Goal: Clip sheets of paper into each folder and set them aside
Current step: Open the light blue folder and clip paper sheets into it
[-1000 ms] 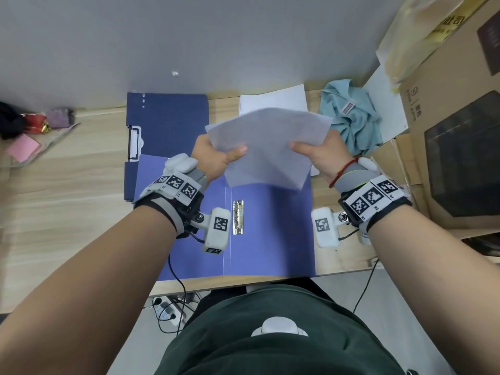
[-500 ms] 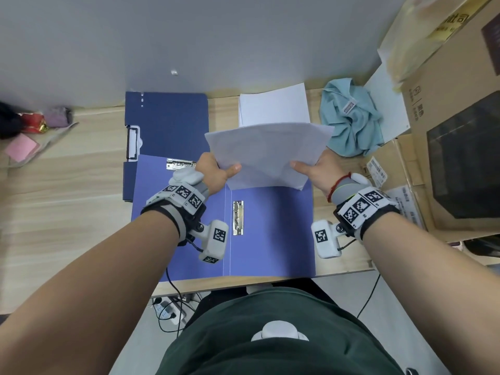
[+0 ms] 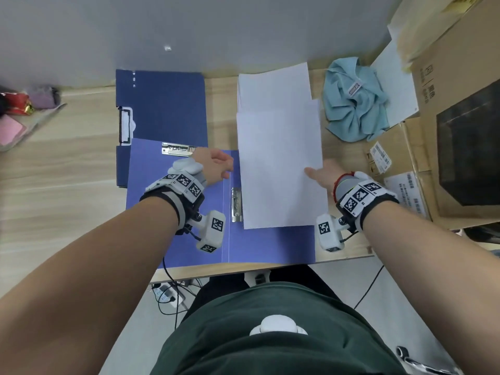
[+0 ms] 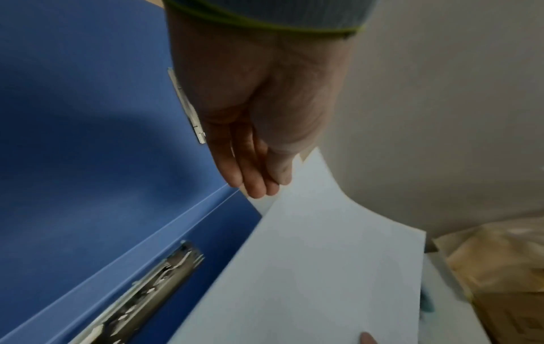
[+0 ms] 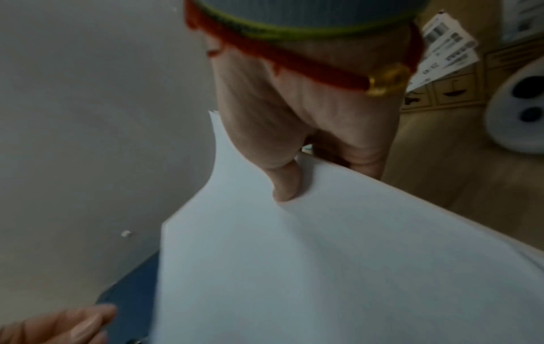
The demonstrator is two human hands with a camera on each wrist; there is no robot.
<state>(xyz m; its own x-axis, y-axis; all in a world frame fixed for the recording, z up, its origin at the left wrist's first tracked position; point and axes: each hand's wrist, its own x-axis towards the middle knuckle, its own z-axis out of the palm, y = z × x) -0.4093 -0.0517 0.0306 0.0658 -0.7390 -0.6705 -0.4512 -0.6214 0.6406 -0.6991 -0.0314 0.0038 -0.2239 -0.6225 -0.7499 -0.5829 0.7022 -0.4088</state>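
Note:
An open blue folder [image 3: 176,212] lies flat at the desk's front edge, with a metal clip [image 3: 236,204] beside its spine. My right hand [image 3: 313,173] pinches the right edge of a few white sheets [image 3: 281,169], thumb on top [image 5: 285,186]. The sheets lie lengthwise over the folder's right half, their left edge beside the clip [image 4: 141,295]. My left hand [image 3: 224,169] hovers over the folder's left half, its straight fingers [image 4: 253,177] at the upper left corner of the sheets [image 4: 309,267] and holding nothing.
A darker blue folder [image 3: 162,104] lies behind, partly under the open one. A white paper stack [image 3: 273,87] sits at the back, a teal cloth [image 3: 354,101] to its right. Cardboard boxes [image 3: 446,104] crowd the right side. Small red and pink items [image 3: 13,109] lie far left.
Both hands held the sheets up crosswise; now the sheets are turned lengthwise and lowered onto the folder's right half. My left hand has let go of them.

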